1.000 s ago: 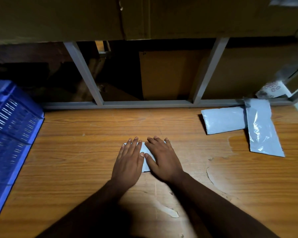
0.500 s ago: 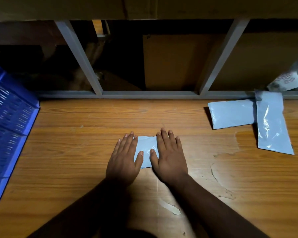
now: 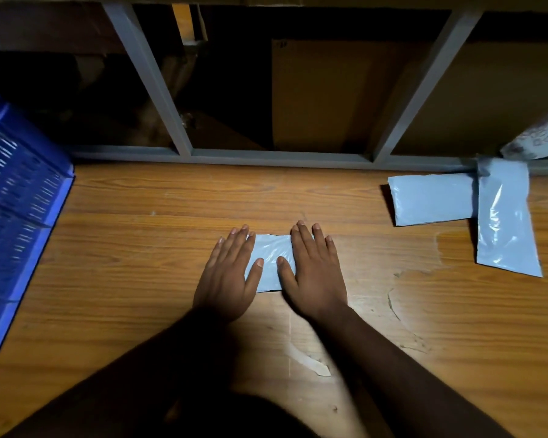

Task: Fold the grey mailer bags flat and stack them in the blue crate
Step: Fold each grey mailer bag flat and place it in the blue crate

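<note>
A single wide-angle camera on my head looks forward and down onto the desk (image 3: 159,279) from close above. My forearms enter from the bottom edge, my left grip (image 3: 227,279) and right grip (image 3: 314,276) sitting near the centre. The view reaches the grey frame (image 3: 266,158) at the desk's far edge, the blue crate (image 3: 16,197) cut off at left.

A wooden tabletop (image 3: 140,279) with orange-brown grain fills the lower view, its laminate chipped and peeling near the front middle and right. Along its far edge runs a grey metal frame (image 3: 266,158) with slanted struts. Behind it stand brown cardboard sheets (image 3: 323,96) in deep shadow; light is dim, brightest mid-table.
</note>
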Action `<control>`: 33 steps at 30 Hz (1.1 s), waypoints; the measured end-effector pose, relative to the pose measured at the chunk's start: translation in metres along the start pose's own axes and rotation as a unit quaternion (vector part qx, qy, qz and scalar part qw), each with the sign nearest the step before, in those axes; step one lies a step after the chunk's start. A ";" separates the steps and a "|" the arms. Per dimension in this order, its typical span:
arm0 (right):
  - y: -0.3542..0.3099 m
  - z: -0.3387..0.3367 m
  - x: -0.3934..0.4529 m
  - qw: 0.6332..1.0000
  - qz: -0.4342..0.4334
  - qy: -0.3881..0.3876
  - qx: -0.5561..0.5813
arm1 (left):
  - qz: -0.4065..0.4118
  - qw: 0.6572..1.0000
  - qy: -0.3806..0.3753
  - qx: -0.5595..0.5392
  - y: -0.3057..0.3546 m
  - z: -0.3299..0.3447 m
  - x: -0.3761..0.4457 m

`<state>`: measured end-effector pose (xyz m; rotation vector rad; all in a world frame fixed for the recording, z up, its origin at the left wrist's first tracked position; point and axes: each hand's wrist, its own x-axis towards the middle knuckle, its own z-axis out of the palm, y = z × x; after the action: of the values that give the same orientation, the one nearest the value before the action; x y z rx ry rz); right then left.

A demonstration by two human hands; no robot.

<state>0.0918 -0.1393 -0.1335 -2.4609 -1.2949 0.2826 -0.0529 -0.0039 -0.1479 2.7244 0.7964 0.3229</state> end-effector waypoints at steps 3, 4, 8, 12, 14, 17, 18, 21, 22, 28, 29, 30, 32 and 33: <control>-0.004 -0.011 0.002 0.999 -0.016 0.020 0.033 | 0.001 0.999 0.034 -0.003 0.005 -0.007 -0.002; -0.008 -0.013 0.004 0.999 -0.038 0.030 0.018 | 0.009 0.999 0.041 0.000 0.007 -0.008 -0.002; -0.015 -0.001 0.008 0.993 -0.116 -0.007 -0.037 | 0.052 0.999 0.010 0.014 0.005 0.000 -0.001; -0.017 0.008 0.011 0.992 -0.101 -0.001 -0.075 | 0.046 0.999 0.011 0.004 0.005 0.003 0.003; -0.020 0.010 0.011 0.992 -0.097 0.000 -0.079 | 0.039 0.999 0.018 -0.004 0.006 0.005 0.004; -0.021 0.012 0.014 0.992 -0.091 -0.007 -0.090 | 0.036 0.999 0.022 0.002 0.006 0.010 0.006; -0.021 0.012 0.014 0.992 -0.089 -0.006 -0.091 | 0.036 0.999 0.022 0.005 0.006 0.010 0.006; -0.021 0.011 0.015 0.993 -0.085 -0.006 -0.082 | 0.033 0.999 0.020 0.010 0.008 0.006 0.006; -0.021 0.011 0.015 0.993 -0.085 -0.007 -0.077 | 0.032 0.999 0.016 0.013 0.009 0.005 0.006; 0.000 0.000 0.003 0.991 -0.125 -0.026 -0.033 | 0.043 0.998 -0.033 0.021 -0.004 -0.006 -0.001; 0.010 -0.003 -0.002 0.991 -0.127 -0.031 -0.031 | 0.043 0.997 -0.052 0.031 -0.009 -0.007 -0.004; 0.021 -0.006 -0.006 0.991 -0.125 -0.038 -0.033 | 0.039 0.996 -0.072 0.040 -0.012 -0.008 -0.005; 0.034 -0.008 -0.011 0.989 -0.125 -0.050 -0.056 | 0.030 0.994 -0.095 0.054 -0.017 -0.008 -0.006; 0.036 -0.008 -0.010 0.987 -0.129 -0.056 -0.074 | 0.027 0.993 -0.099 0.055 -0.017 -0.008 -0.006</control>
<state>0.1159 -0.1682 -0.1398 -2.3872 -1.7189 0.2702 -0.0680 0.0082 -0.1467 2.8278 0.7065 0.0193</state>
